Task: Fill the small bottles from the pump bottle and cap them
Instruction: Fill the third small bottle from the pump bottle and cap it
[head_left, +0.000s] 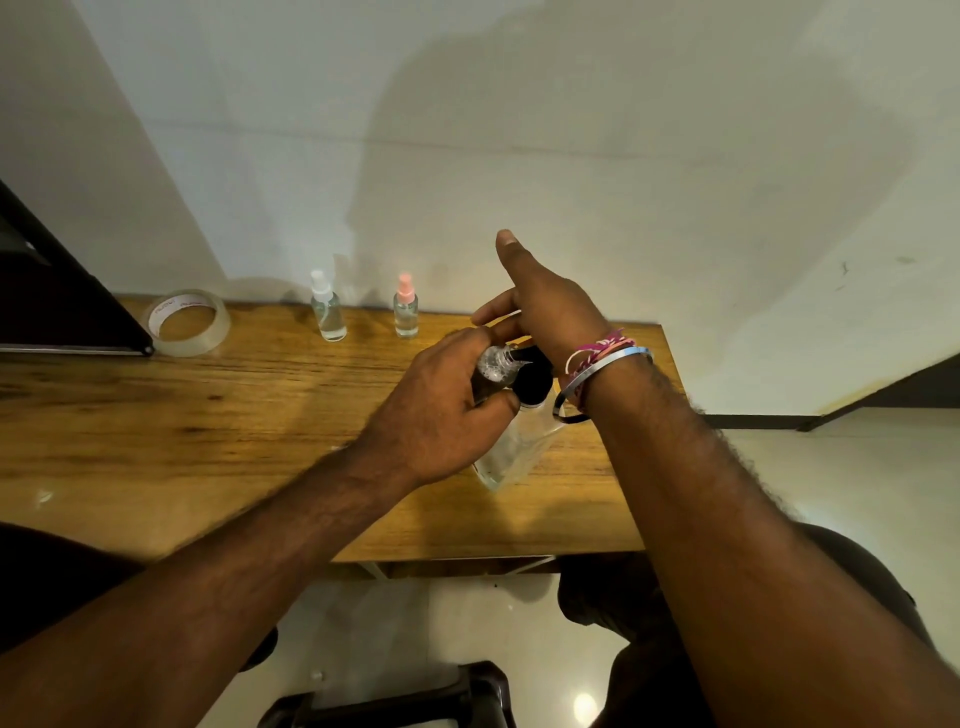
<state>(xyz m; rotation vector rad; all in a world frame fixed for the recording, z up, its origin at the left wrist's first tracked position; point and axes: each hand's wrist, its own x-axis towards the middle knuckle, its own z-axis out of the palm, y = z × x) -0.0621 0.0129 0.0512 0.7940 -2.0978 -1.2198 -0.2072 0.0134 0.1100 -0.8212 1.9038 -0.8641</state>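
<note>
I hold the small bottle (492, 370) in my left hand (441, 410), fingers curled round it, its open neck tipped up against the spout of the pump bottle (511, 447) so liquid should land inside (foam already shows in it). My right hand (545, 312) lies flat-fingered over the black pump head (532, 379), placed to press. Two capped bottles (328, 312) stand aside at the far edge of the table (208, 415), out of my way.

Brown wood-grain table (156, 415), pink-capped bottle (405, 307), white-capped bottle (327, 307).
</note>
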